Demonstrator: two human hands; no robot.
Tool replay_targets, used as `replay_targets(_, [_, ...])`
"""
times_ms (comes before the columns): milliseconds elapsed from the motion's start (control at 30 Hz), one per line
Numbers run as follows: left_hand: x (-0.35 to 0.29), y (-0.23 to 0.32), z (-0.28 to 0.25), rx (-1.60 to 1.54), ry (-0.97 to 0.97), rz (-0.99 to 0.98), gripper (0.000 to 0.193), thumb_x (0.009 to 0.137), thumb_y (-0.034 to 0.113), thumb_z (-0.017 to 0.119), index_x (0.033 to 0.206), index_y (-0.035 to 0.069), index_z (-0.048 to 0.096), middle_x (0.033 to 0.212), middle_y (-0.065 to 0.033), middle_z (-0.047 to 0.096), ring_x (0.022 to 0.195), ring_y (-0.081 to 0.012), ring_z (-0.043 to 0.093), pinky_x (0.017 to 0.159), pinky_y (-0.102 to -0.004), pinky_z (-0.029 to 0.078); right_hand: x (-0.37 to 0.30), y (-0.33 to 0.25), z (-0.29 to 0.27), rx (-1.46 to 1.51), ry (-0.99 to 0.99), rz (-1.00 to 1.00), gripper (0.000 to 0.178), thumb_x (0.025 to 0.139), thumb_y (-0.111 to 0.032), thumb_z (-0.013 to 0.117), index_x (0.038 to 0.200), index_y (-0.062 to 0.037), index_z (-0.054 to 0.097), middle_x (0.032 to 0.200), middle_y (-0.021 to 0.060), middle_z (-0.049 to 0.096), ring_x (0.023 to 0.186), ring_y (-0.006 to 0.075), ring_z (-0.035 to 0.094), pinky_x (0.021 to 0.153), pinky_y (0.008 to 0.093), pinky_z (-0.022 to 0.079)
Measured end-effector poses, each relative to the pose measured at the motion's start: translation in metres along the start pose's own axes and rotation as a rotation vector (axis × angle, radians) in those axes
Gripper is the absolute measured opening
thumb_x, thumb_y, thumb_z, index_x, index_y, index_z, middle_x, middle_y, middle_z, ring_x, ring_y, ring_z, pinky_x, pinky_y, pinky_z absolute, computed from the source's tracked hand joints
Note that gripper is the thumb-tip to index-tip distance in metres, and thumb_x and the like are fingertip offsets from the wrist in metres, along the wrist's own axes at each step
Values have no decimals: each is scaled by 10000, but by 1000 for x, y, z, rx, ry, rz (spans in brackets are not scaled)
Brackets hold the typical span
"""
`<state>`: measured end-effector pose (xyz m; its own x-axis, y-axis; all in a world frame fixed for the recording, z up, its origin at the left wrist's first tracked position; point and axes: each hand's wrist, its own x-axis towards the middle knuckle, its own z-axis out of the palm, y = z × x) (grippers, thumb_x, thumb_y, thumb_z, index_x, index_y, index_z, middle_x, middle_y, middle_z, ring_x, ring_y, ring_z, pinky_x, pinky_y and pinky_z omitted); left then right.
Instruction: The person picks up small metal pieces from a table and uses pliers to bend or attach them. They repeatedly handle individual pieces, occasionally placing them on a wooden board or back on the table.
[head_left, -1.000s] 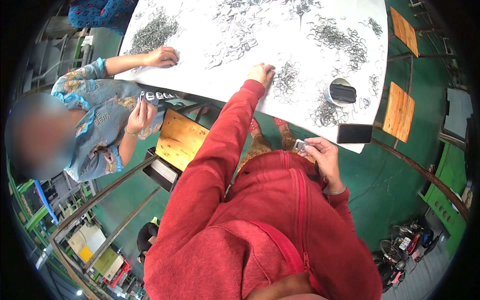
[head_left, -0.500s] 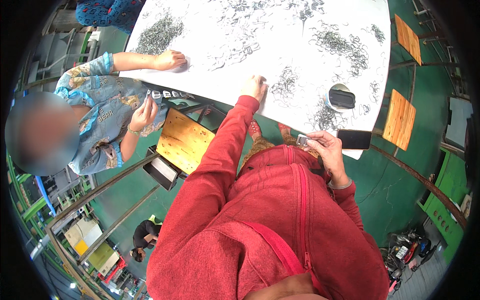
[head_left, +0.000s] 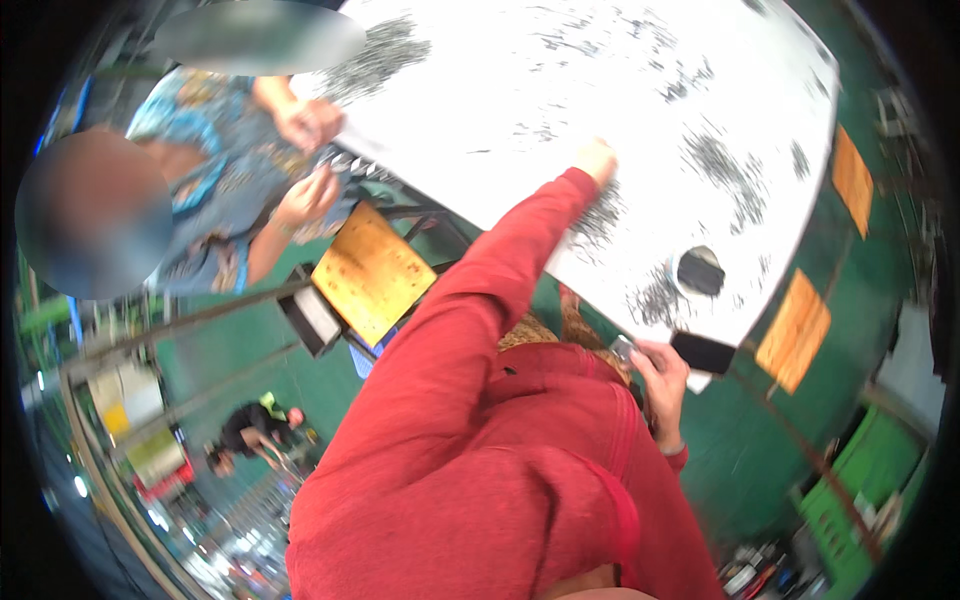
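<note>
My left hand (head_left: 597, 162) reaches out over the white table (head_left: 470, 190), its fingers smeared by motion and partly hidden. Closest to it lies a small heap of thin dark pieces (head_left: 598, 215), just nearer to me. At the table's near edge, my right hand (head_left: 662, 380) pinches a small grey buckle (head_left: 623, 348) between thumb and fingers. A dark phone (head_left: 702, 352) lies beside that hand, on the table's corner. Loose grey buckle-like pieces (head_left: 625, 45) are scattered over the far part of the table; blur hides their detail.
A round tub with a black object in it (head_left: 700, 272) stands near the right corner. More dark heaps (head_left: 725, 175) lie around. At left, a co-worker's hands (head_left: 308, 195) hold small pieces. Wooden stools (head_left: 372, 275) flank the table; another person (head_left: 258, 428) bends down behind.
The whole view has turned and blurred. My left hand has moved farther over the table, past the small heap. My right hand keeps the buckle. The co-worker's two hands have come closer together.
</note>
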<state>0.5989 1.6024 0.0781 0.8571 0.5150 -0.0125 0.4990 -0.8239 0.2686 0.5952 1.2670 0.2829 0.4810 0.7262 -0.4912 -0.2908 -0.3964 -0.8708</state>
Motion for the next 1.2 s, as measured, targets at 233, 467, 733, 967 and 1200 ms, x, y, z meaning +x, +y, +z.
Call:
replay_targets(233, [-24,42,-40,-9,285,-131,180,770,133,507,911,24,527,910,-128,536,896,-261,532,660,-353,487,17,-2,9,209,-36,-52,180,809,50,591,985,79,565,870,122,618,742,177,610,639,310,548])
replay_targets(467, [-83,20,-88,-430,474,-251,280,755,-19,501,1032,16,481,915,-169,509,885,-304,545,678,-378,494,60,-47,43,204,-155,-165,233,837,17,590,1061,37,528,926,110,602,832,164,607,768,313,547])
replay_targets(733, [-204,55,-232,-1201,532,-306,96,796,64,652,879,15,643,809,-100,639,796,-202,635,703,-341,499,78,-62,97,153,-217,-232,254,831,28,580,1071,77,515,992,145,588,885,198,605,780,311,540])
replay_targets(967, [-243,69,-240,-691,769,-167,85,744,77,671,812,44,634,972,-86,599,910,-239,576,768,-338,471,59,-86,133,69,-310,-347,246,832,10,590,1061,78,529,969,164,611,875,222,628,785,316,542])
replay_targets(1200, [-280,61,-219,-1063,616,-346,80,798,33,623,872,4,612,890,-99,646,806,-167,621,716,-279,486,52,-65,144,-12,-551,-270,198,824,27,615,1020,51,603,904,114,637,775,168,644,700,253,532])
